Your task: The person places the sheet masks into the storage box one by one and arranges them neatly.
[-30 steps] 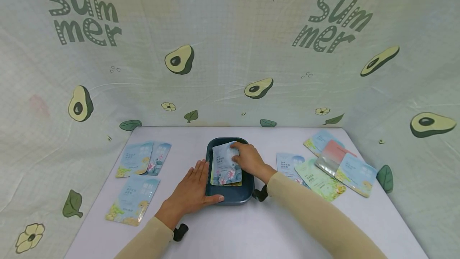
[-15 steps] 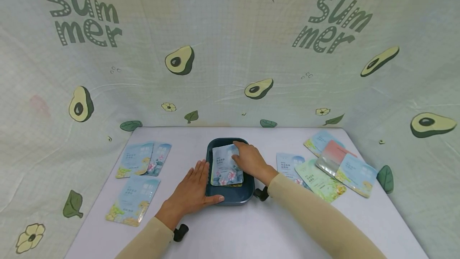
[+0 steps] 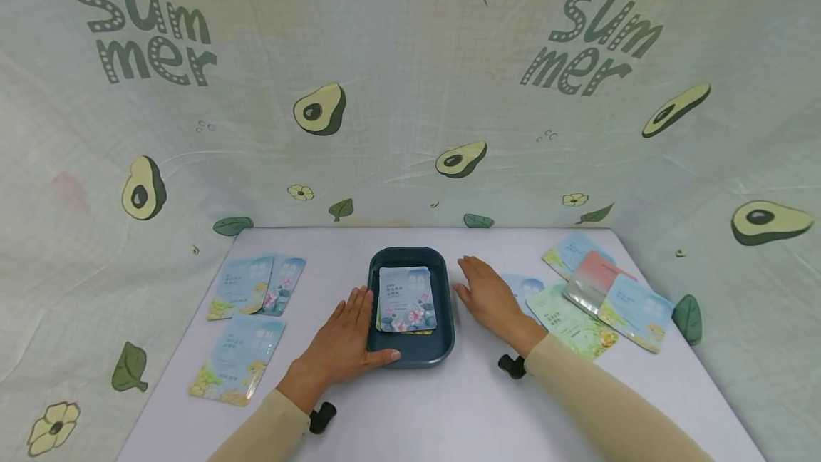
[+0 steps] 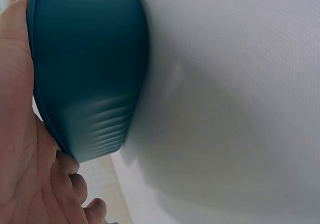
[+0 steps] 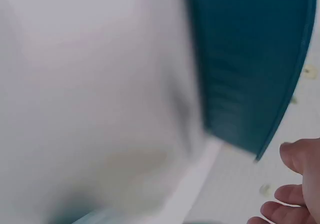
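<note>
In the head view a dark blue-green tray [image 3: 415, 361] stands mid-table, with a small stack of flat printed sachets inside. The top sachet [image 3: 407, 298] is pale blue with pink flowers, and a yellow-green edge shows beneath it. My left hand [image 3: 343, 337] rests along the tray's left rim, fingers straight and thumb at the near left corner. The left wrist view shows the palm against the rim of the tray [image 4: 90, 59]. My right hand [image 3: 490, 298] is held just right of the tray, fingers loosely extended and holding nothing. It partly covers a blue sachet [image 3: 522, 287].
Blue sachets [image 3: 234, 355] lie at the table's left side, two of them overlapping. On the right lie a green sachet [image 3: 571, 319], a pink and silver one [image 3: 593, 280] and more blue ones [image 3: 635, 309]. A patterned cloth [image 3: 398, 91] hangs behind the white table [image 3: 423, 419].
My right hand has let go of the flowered sachet and moved right, out of the tray. The sachet now lies straighter on the stack. My left hand has stayed at the rim.
</note>
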`<state>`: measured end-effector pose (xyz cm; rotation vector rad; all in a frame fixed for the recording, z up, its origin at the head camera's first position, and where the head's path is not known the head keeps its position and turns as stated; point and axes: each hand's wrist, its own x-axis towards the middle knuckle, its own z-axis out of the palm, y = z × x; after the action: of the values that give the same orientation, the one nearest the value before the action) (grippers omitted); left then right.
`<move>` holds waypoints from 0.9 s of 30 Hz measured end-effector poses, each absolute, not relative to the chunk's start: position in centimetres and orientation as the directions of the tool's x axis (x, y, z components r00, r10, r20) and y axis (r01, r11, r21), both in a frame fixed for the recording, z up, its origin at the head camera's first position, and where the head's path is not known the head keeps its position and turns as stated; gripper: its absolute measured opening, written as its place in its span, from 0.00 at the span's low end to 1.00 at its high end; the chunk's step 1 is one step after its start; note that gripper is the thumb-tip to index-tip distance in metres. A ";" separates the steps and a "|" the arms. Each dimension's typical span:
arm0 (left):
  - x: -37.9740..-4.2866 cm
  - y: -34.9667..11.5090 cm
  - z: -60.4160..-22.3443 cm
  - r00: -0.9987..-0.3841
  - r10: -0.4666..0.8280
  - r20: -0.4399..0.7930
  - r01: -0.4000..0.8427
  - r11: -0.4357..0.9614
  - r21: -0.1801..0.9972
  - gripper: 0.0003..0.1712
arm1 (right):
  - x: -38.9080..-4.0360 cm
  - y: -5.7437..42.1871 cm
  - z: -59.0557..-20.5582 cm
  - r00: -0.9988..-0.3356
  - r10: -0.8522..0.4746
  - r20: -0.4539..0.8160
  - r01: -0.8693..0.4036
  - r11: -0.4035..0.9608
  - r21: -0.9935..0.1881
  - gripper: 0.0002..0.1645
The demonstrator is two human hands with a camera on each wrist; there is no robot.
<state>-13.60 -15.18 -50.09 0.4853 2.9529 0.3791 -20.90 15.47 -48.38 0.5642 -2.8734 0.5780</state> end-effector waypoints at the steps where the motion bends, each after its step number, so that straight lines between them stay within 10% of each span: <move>1: -13.6 -15.2 -50.1 -0.940 0.331 -0.083 0.299 0.916 0.267 0.74 | -20.6 16.3 -48.8 -0.918 -0.330 0.219 -0.387 0.865 -0.320 0.34; 27: -13.5 -15.3 -50.0 -0.938 0.336 -0.085 0.303 0.915 0.266 0.73 | -13.6 25.7 -51.7 -0.898 -0.429 0.103 -0.437 0.896 -0.076 0.30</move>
<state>-13.53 -15.26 -49.97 0.4940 2.9478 0.3784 -13.61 25.72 -51.70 0.6806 -2.9773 0.1488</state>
